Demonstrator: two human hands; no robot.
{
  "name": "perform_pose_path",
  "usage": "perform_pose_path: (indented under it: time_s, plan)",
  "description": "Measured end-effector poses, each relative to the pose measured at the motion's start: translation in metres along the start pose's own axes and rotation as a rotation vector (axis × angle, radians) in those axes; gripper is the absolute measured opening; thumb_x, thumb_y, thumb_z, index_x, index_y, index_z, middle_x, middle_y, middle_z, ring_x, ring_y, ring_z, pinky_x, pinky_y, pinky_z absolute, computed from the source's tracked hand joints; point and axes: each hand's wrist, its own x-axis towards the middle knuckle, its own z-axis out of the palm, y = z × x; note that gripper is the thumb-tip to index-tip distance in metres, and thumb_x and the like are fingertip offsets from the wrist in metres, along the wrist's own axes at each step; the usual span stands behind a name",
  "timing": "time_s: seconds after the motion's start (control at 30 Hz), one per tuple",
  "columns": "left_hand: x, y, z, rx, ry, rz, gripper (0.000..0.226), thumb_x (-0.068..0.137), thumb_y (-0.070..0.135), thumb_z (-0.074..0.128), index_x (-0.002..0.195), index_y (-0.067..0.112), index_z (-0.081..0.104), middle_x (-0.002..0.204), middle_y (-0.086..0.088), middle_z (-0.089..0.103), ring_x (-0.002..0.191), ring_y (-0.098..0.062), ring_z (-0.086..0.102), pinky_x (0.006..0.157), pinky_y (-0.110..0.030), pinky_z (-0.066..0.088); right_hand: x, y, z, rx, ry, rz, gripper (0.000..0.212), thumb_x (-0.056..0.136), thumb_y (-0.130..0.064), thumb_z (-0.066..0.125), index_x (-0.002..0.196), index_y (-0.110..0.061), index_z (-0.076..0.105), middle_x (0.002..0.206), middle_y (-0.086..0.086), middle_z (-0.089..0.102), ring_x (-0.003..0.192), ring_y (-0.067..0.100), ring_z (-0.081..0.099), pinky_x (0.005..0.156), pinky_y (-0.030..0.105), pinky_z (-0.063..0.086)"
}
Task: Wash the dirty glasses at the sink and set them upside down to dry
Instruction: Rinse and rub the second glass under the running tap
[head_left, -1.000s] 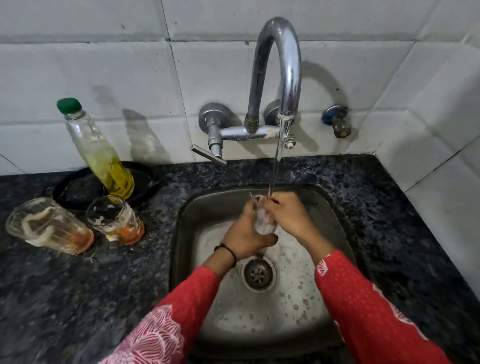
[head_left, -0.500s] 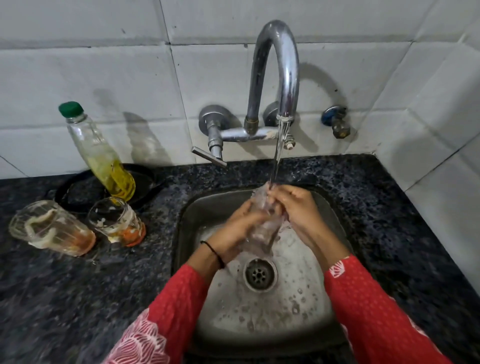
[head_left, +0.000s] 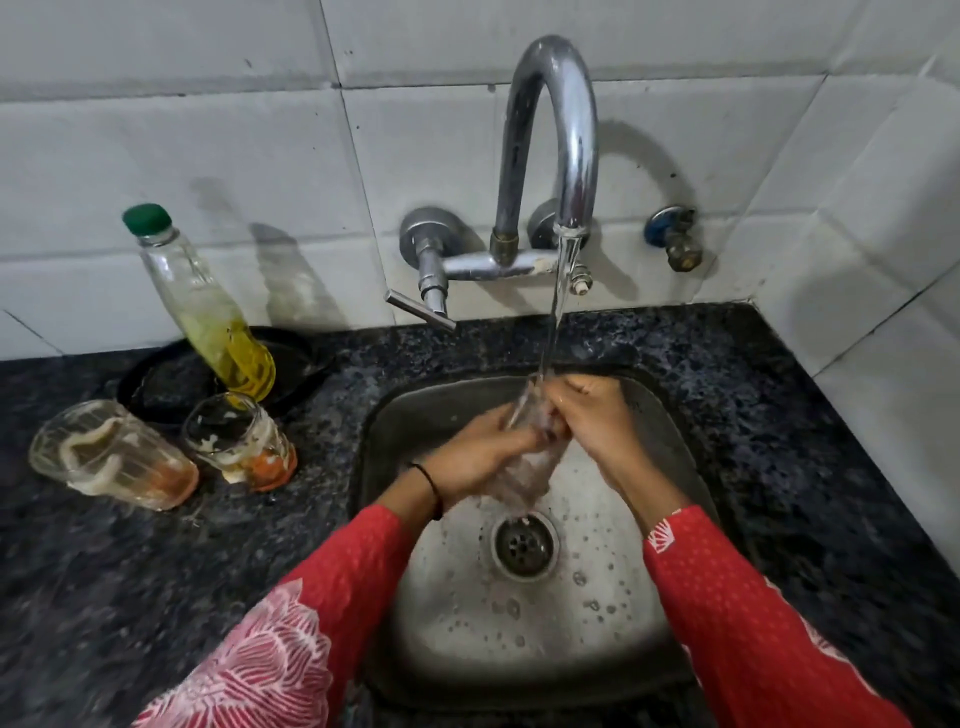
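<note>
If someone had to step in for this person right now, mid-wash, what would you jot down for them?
Left hand: grips the clear drinking glass from the side, over the steel sink.
Right hand: fingers curled round the same glass's upper end, under the running chrome tap.
Waiting on the dark speckled counter, left of the sink: a residue-smeared clear glass and a second smeared glass, by a green-capped bottle of yellow liquid.
Done: no glass set upside down in view.
Left: finish this glass, wash the other two, upend all three.
</note>
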Motion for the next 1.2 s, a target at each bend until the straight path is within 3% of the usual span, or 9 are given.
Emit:
perform_pose_path:
  time_s: [0.1,0.3,0.47,0.67,0.73,0.83,0.87,1.03,1.2]
  plan:
    - [0.009,-0.014,0.01,0.526,0.234,0.152,0.078,0.071,0.028,0.072,0.137,0.027,0.03,0.117,-0.004,0.062,0.089,-0.026,0.068,0.073,-0.036,0.058,0.004,0.001,0.004,-0.183,-0.056,0.056,0.034,0.09,-0.019,0.059,0.058,-0.006,0.061,0.047,0.01,0.056,0.041,0.013,0.05,0.05,0.023,0.044]
    - [-0.008,-0.002,0.0,-0.585,-0.214,-0.138,0.029,0.086,0.037,0.054,0.107,0.019,0.06,0.103,-0.007,0.063,0.077,-0.022,0.063,0.061,-0.035,0.056,-0.008,-0.002,-0.001,0.201,-0.025,0.037,0.033,0.089,-0.015,0.059,0.057,-0.011,0.057,0.048,0.007,0.052,0.042,0.013,0.042,0.042,0.021,0.031]
    - [0.005,-0.017,0.016,0.5,0.316,0.158,0.071,0.075,0.027,0.073,0.133,0.023,0.033,0.111,0.001,0.059,0.092,-0.019,0.064,0.076,-0.032,0.054,0.002,0.002,0.007,-0.153,-0.065,-0.002,0.036,0.088,-0.015,0.059,0.053,-0.009,0.06,0.044,0.01,0.055,0.039,0.015,0.051,0.05,0.024,0.045]
    - [-0.015,0.001,0.006,-0.567,-0.187,-0.171,0.03,0.086,0.04,0.053,0.104,0.019,0.066,0.099,-0.008,0.069,0.072,-0.022,0.068,0.058,-0.035,0.056,-0.004,0.008,0.004,0.278,0.0,0.057,0.028,0.08,-0.027,0.067,0.069,-0.001,0.066,0.067,0.021,0.063,0.06,0.023,0.055,0.058,0.03,0.043]
    - [-0.012,-0.003,0.009,-0.325,-0.083,-0.164,0.035,0.083,0.036,0.061,0.112,0.017,0.059,0.096,-0.005,0.069,0.072,-0.019,0.068,0.061,-0.032,0.056,0.002,0.008,0.005,0.052,-0.036,0.02,0.032,0.083,-0.023,0.065,0.057,-0.004,0.062,0.054,0.012,0.062,0.053,0.015,0.057,0.057,0.026,0.044]
    - [-0.001,-0.016,0.017,0.683,0.249,0.02,0.082,0.072,0.037,0.076,0.138,0.016,0.03,0.107,0.0,0.065,0.089,-0.018,0.066,0.076,-0.03,0.055,0.004,0.003,0.008,-0.312,-0.08,0.003,0.04,0.087,-0.025,0.063,0.05,-0.01,0.058,0.038,0.002,0.056,0.037,0.013,0.053,0.046,0.023,0.043]
    - [0.0,-0.017,0.014,0.707,0.306,0.06,0.085,0.07,0.037,0.077,0.137,0.017,0.03,0.11,0.0,0.064,0.093,-0.017,0.065,0.081,-0.031,0.055,0.003,0.004,0.009,-0.268,-0.06,-0.011,0.04,0.088,-0.024,0.062,0.05,-0.01,0.058,0.037,0.002,0.055,0.035,0.012,0.051,0.046,0.023,0.042]
    - [-0.011,-0.006,0.011,-0.296,-0.065,-0.065,0.027,0.077,0.022,0.068,0.103,0.014,0.066,0.094,-0.008,0.07,0.083,-0.022,0.067,0.081,-0.038,0.055,0.003,0.006,0.011,0.297,0.228,0.001,0.035,0.09,-0.016,0.06,0.056,-0.012,0.057,0.037,-0.005,0.049,0.032,0.004,0.04,0.039,0.016,0.035]
    - [0.009,-0.026,0.017,0.028,0.282,0.18,0.052,0.071,-0.001,0.077,0.112,0.015,0.049,0.102,0.0,0.063,0.087,-0.009,0.062,0.077,-0.023,0.052,0.004,0.008,0.017,0.023,0.095,-0.149,0.021,0.088,-0.025,0.062,0.067,-0.022,0.06,0.059,-0.006,0.061,0.051,0.002,0.054,0.054,0.022,0.045]
